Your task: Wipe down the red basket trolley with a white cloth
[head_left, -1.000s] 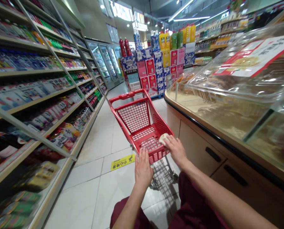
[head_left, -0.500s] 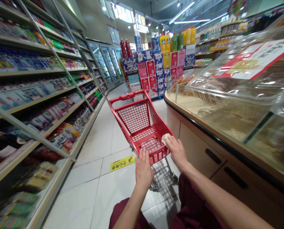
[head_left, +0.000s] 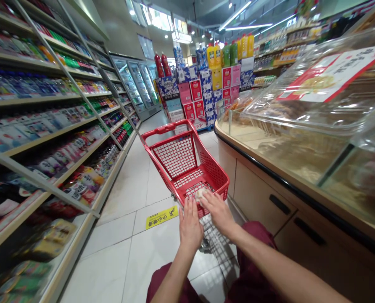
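A red plastic shopping cart (head_left: 175, 158) stands in front of me, its basket bare inside and its handle on the far side. My left hand (head_left: 190, 225) holds the near left corner of the basket, fingers laid over the rim and the thumb hidden. Beside it, my right hand (head_left: 218, 213) is closed on a crumpled white cloth (head_left: 201, 193), pressed against the near rim. The fingertips of both hands almost meet there. Part of the cloth is covered by the right fingers.
Drink shelves (head_left: 42, 147) line the left side. On the right stands a wooden counter (head_left: 253, 181) with glass edges and clear food packs (head_left: 301, 101). Stacked cartons (head_left: 194, 99) rise beyond the cart. A yellow floor sticker (head_left: 161, 217) lies on the tiles.
My right hand has slid left along the near rim with the cloth, from the right corner to beside my left hand. The left hand stays in place on the cart.
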### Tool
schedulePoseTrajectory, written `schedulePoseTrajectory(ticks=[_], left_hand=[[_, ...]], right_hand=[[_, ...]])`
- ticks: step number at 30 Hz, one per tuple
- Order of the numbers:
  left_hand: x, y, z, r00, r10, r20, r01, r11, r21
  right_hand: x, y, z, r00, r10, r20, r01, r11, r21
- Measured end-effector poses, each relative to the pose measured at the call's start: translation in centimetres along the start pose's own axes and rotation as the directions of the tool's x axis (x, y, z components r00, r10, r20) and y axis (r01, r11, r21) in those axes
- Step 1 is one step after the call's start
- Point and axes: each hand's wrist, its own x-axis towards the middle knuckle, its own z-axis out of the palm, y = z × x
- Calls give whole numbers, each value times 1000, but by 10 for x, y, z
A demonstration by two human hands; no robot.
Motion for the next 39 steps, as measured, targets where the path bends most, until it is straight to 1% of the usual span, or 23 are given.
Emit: schedulePoseTrajectory(ticks=[1, 2, 4, 6, 7, 8, 11, 13, 15, 17, 18, 19, 23, 24, 26, 28, 29, 30, 31, 34, 35, 36, 39], left_hand=[[0, 0, 0, 1000, 1, 4, -1, 1000, -2], [0, 0, -1, 1000, 3, 7, -3, 1000, -4], [-1, 0, -1, 1000, 8, 7, -8, 1000, -12], [-1, 1, 0, 1000, 7, 1, -7, 1000, -17], [-1, 1, 0, 1000, 5, -4, -5, 1000, -16], [-1, 1, 1, 1000, 3, -8, -3, 1000, -14], [-1, 1, 3, 1000, 3, -23, -3, 1000, -5], [-2, -1, 4, 1000, 9, -29, -9, 1000, -1], [-2, -1, 5, 999, 22, -35, -22, 1000, 2], [-3, -1, 5, 999, 29, -41, -29, 1000, 2], [-3, 0, 5, 999, 28, -43, -28, 1000, 1], [-3, 1, 5, 999, 23, -43, -23, 1000, 2], [-3, 0, 5, 999, 6, -40, -6, 1000, 8], [-4, 0, 6, 999, 11, -40, -11, 1000, 5], [-4, -1, 6, 999, 25, -41, -25, 1000, -6], [-5, -1, 6, 998, 30, -47, -31, 999, -16], [-5, 0, 6, 998, 28, -50, -29, 999, -18], [-5, 1, 6, 998, 25, -52, -26, 1000, -17], [-4, 2, 6, 998, 21, -51, -22, 1000, -14], [-4, 3, 5, 999, 19, -35, -19, 1000, -3], [-4, 2, 4, 999, 23, -32, -23, 1000, 1], [-4, 2, 4, 999, 27, -32, -27, 1000, 4], [-4, 4, 3, 999, 32, -31, -32, 999, 5]], right_hand=[[0, -3, 1, 999, -41, 7, 41, 999, 15], [0, -2, 1, 999, -39, 7, 39, 999, 14], [0, 12, -3, 996, 83, -20, -84, 996, -31], [-2, 25, -6, 971, 231, -68, -236, 969, -76], [-3, 27, -6, 962, 260, -85, -266, 961, -81], [-4, 24, -5, 965, 247, -93, -254, 965, -71], [-5, 3, 3, 996, 50, -77, -50, 999, 2], [-4, -3, 5, 998, -16, -57, 18, 1000, 22], [-2, 5, 1, 996, 73, -47, -74, 997, -11], [-2, 17, -4, 975, 216, -54, -219, 973, -65], [-2, 20, -6, 966, 253, -57, -257, 963, -81], [-2, 20, -6, 967, 249, -53, -253, 964, -85], [0, 4, -2, 1000, 30, -1, -30, 999, -11], [0, 4, -2, 1000, 17, 8, -17, 1000, -5], [1, 13, -6, 994, 108, 8, -108, 993, -39], [1, 26, -10, 966, 257, -18, -258, 962, -94], [1, 28, -11, 954, 299, -28, -300, 948, -108], [1, 28, -11, 954, 299, -30, -301, 947, -110], [1, 24, -10, 966, 259, -21, -259, 961, -98], [0, 6, -4, 999, 43, 22, -42, 999, -22], [0, 3, -3, 1000, 11, 29, -11, 1000, -8], [0, 4, -3, 999, 21, 31, -20, 1000, -7], [-1, 15, -5, 983, 182, 8, -182, 981, -61]])
